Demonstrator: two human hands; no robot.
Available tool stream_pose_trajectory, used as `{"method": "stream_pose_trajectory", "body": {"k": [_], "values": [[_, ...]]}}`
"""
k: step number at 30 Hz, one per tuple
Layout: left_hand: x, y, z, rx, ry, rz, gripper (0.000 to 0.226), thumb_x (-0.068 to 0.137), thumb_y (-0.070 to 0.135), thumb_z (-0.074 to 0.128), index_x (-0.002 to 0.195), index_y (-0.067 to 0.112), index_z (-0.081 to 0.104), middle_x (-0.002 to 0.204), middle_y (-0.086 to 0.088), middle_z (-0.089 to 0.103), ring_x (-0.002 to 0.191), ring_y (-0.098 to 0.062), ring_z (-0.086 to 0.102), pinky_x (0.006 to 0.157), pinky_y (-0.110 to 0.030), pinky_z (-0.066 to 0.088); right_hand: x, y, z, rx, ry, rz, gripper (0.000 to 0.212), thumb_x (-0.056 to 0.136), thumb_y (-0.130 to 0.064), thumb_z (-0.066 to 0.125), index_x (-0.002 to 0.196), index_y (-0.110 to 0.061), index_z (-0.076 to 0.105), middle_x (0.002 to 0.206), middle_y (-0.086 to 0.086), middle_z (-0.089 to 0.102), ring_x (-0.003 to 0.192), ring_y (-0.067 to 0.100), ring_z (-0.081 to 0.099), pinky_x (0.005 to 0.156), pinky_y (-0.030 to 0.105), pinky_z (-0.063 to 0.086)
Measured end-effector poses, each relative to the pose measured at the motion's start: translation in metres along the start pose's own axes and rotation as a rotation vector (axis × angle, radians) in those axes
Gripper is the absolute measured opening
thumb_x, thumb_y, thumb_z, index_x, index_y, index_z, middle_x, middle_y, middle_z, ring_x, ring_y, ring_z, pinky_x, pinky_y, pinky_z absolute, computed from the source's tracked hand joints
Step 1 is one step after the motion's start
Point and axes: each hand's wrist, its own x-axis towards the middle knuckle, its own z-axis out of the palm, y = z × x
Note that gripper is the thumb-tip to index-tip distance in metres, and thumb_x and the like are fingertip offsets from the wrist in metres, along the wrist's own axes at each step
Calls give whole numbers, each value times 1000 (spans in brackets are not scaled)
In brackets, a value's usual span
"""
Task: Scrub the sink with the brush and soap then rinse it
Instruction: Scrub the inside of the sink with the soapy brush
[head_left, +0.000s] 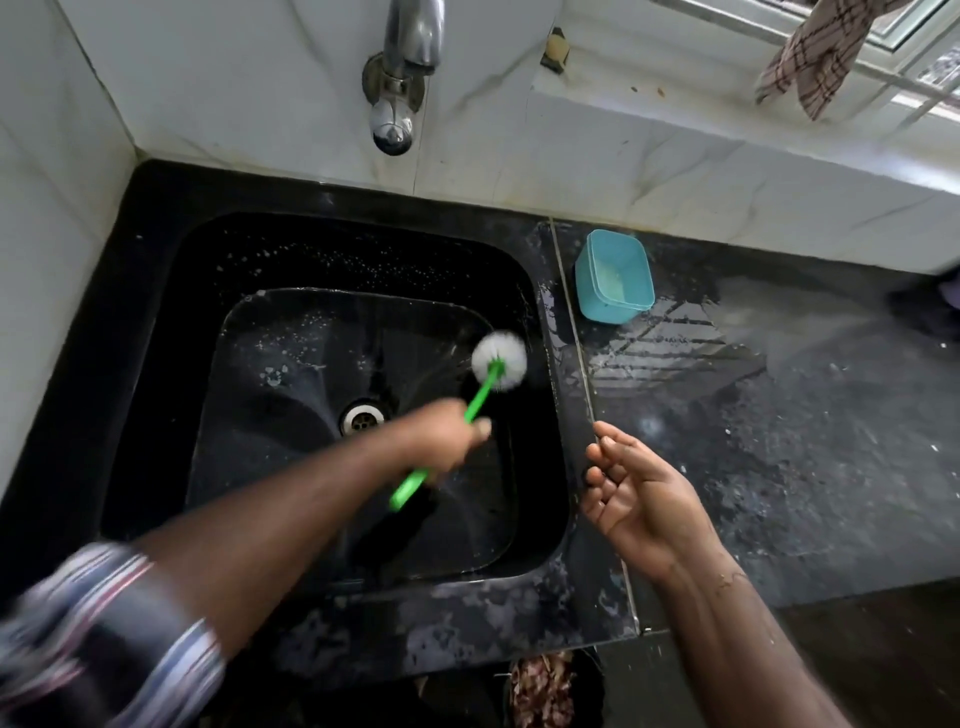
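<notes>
I see my left hand (447, 434) curled tight around the green brush (467, 410) in the middle of the frame. Its handle slants up to the right, white head by the black sink (156, 322) right wall. My right hand (641, 499) hangs loose, holding nothing, over the wet counter (831, 441).

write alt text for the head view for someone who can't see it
The left hand grips a green-handled brush, its white head against the right wall of a wet black sink. The right hand hovers open over the sink's right rim, near a teal container on the counter.
</notes>
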Motion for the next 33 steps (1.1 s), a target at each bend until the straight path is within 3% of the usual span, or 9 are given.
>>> {"method": "stream_pose_trajectory", "body": {"k": [2,4,9,11,14,22,25,30,33], "values": [[36,18,-17,-72,124,-12,36,102,42,41,90,11,53,67,-8,56,54,-24,51,53,-27,40,-3,2,-3,0,2,-1,23,91,-6,54,107,-15,66,73,2,64,56,12,56,47,22,47],[46,19,-20,-62,74,-21,40,103,43,37,87,11,53,63,-6,54,47,-21,48,51,-26,42,-6,4,-7,2,5,-2,22,91,-6,53,107,-15,67,73,2,64,56,12,56,47,21,47],[-59,-20,15,154,-548,-81,26,103,37,42,94,14,49,57,-3,52,36,-14,43,35,-18,37,-6,9,-13,16,3,27,22,91,-7,53,105,-16,67,74,3,63,55,13,55,48,20,45],[-95,-33,16,80,-669,-144,15,101,32,46,94,18,48,52,2,47,32,-9,38,33,-15,32,-4,9,-12,16,7,38,22,91,-6,53,106,-16,66,73,3,63,55,13,55,48,20,45],[-81,-36,7,-62,-504,-147,4,98,17,50,96,14,49,53,-1,41,30,-9,34,32,-13,29,-2,8,-9,13,6,34,22,91,-6,53,107,-16,65,74,3,63,56,12,55,49,20,45],[52,16,-23,-348,76,-128,18,96,12,46,79,11,48,60,-6,45,43,-14,38,42,-18,31,-11,10,-20,-5,15,5,23,92,-7,52,109,-15,65,74,3,63,56,13,55,49,21,46],[39,12,-15,-209,-104,-170,16,95,11,46,80,11,51,56,-4,47,37,-12,39,42,-16,33,-15,10,-26,-3,14,5,24,90,-7,53,109,-15,66,74,3,64,57,14,55,49,21,46],[-64,-14,9,104,-745,-272,8,96,9,50,92,16,48,57,-4,40,25,-7,33,32,-9,32,-15,11,-29,10,9,14,24,91,-6,53,111,-13,65,74,4,63,56,14,55,47,22,46],[-95,-23,-7,-79,-696,-257,17,96,8,49,112,13,50,55,-1,38,29,-6,29,33,-9,29,-13,7,-24,14,9,12,23,92,-5,52,109,-13,65,73,5,63,55,14,55,48,21,46]]}}
